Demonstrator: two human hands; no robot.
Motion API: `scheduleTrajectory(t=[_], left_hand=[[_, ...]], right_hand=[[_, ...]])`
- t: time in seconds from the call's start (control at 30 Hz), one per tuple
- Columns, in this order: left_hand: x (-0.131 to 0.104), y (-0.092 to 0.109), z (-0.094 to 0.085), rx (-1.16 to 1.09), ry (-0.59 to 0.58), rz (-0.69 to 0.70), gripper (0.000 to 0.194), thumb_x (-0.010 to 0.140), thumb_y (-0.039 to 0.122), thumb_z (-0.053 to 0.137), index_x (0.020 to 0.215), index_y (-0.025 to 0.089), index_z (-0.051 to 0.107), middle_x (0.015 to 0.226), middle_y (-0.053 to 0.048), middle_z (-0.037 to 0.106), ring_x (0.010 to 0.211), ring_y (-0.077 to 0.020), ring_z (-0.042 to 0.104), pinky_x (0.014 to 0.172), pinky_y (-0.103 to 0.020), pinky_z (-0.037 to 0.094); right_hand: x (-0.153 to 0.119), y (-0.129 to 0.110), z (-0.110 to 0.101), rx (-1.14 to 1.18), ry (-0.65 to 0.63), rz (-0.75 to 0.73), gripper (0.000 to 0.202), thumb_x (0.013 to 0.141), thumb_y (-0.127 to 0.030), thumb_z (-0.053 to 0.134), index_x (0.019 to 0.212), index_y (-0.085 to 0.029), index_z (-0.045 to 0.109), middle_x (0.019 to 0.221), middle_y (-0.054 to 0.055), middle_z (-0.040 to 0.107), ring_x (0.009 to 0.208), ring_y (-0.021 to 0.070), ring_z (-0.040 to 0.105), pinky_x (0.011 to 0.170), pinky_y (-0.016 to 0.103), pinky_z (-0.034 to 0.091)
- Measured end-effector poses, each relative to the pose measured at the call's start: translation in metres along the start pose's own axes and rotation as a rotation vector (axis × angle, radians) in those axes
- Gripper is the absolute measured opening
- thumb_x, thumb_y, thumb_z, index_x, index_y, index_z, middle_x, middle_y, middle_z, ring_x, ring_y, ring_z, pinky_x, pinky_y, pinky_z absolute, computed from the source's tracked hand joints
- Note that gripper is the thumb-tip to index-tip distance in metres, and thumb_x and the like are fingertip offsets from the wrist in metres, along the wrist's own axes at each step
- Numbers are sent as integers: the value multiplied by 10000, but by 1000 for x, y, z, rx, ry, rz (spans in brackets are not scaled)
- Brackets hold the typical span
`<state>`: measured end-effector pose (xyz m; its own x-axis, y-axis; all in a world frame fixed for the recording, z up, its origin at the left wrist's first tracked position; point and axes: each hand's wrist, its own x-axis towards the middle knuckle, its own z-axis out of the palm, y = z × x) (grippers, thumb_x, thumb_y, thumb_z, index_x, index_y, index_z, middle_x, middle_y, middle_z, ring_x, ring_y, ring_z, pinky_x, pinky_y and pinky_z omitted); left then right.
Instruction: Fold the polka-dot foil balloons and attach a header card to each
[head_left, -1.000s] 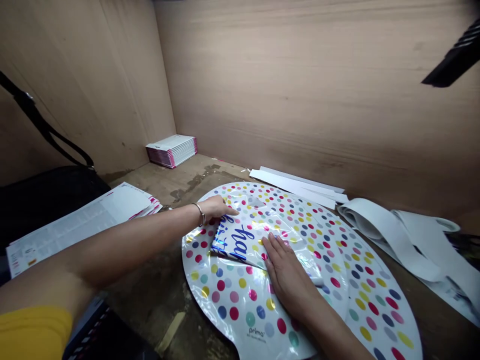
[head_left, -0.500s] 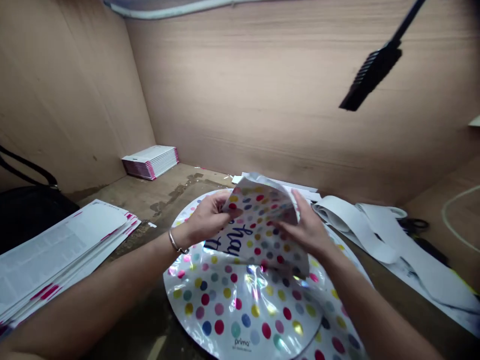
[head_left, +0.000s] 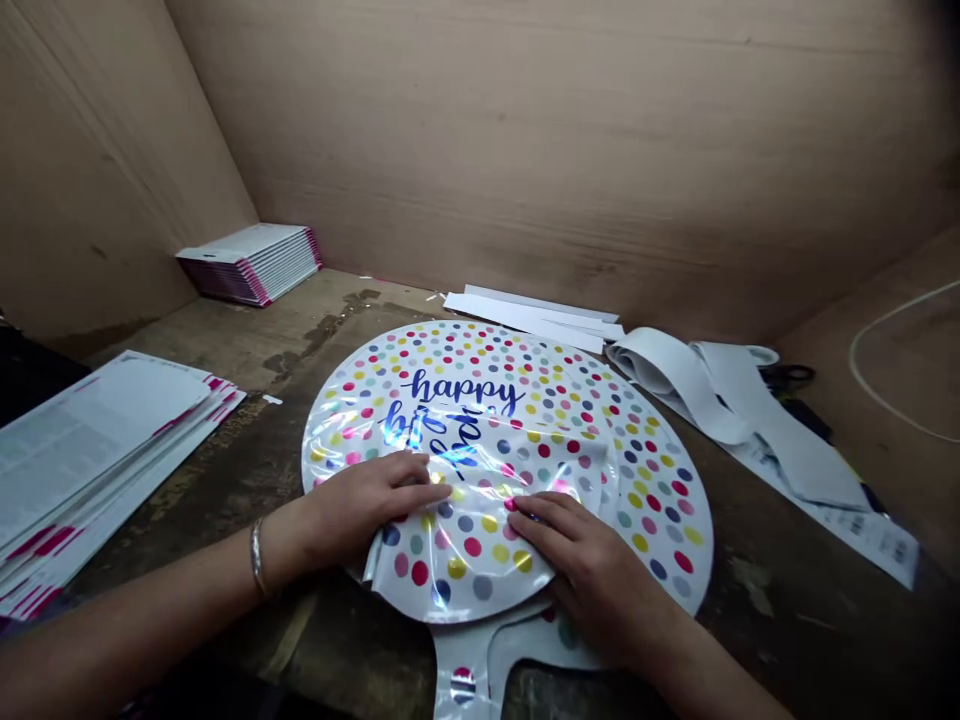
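Note:
Flat foil balloons [head_left: 660, 480] with coloured dots lie stacked in front of me, dark blue "happy" lettering on the upper one. Part of the top foil balloon [head_left: 472, 560] is folded over on itself, with some lettering turned sideways. Flat on the left of this fold rests my left hand [head_left: 360, 505], fingers stretched out. My right hand [head_left: 585, 555] presses on its right side, fingers extended and close together. Neither hand grips anything. Two pale necks [head_left: 461, 655] of the balloons stick out toward me at the bottom.
Printed white-and-pink cards [head_left: 112, 430] lie piled at the left. A stack of pink-edged packs [head_left: 251, 262] stands in the back left corner. White paper strips [head_left: 532, 318] lie along the back wall. A loose label roll [head_left: 720, 400] trails at the right, near dark scissors [head_left: 787, 377].
The foil sheet that both hands were holding up is down flat on the stack. My hands have lowered toward me and lie on it. The view has tilted and the hanging black cord is gone.

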<state>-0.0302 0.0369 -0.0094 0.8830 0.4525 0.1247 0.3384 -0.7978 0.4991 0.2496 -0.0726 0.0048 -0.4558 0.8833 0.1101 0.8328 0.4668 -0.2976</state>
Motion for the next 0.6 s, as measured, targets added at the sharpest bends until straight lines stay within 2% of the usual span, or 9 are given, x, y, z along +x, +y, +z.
scheduleTrajectory(t=[0.07,0.23,0.33,0.43,0.53,0.6], left_hand=[[-4,2,-1,-34,-6,-54,353,865,165,499,1193,272,577,1307,-76,532,1228,-249,476,984,-393,427],[-9,-3,4,-39,90,-5,230,853,144,492,1044,178,614,1177,-94,615,1234,-220,472,991,-348,433],[-10,-5,6,-17,140,12,179,849,139,484,971,168,612,1126,-100,633,1193,-212,506,964,-333,455],[-8,-3,3,70,121,42,172,839,124,494,954,171,612,1183,-96,619,1249,-248,448,1042,-424,372],[-6,-2,-2,93,55,51,233,848,123,501,1050,188,595,1244,-87,589,1273,-263,424,1096,-498,259],[-6,-2,-3,34,27,42,269,851,131,502,1097,199,585,1241,-89,587,1221,-245,482,1074,-453,315]], right_hand=[[-1,3,4,52,17,48,506,766,-82,477,1260,-169,546,1269,105,579,1182,242,511,1013,443,425],[1,14,0,178,33,154,351,787,-110,460,1057,-208,662,1190,78,625,1118,217,556,974,416,458],[1,13,1,164,6,187,438,751,-115,498,1154,-231,624,1269,69,574,1187,235,503,998,438,434],[-1,9,6,88,-36,129,570,727,-98,494,1277,-243,539,1400,59,455,1300,261,380,1052,482,367],[-2,5,10,58,-68,85,588,724,-75,463,1282,-244,534,1434,53,410,1333,264,328,1078,502,323],[-1,4,10,70,-54,107,606,707,-65,461,1286,-231,526,1443,68,389,1328,266,331,1068,486,342]])
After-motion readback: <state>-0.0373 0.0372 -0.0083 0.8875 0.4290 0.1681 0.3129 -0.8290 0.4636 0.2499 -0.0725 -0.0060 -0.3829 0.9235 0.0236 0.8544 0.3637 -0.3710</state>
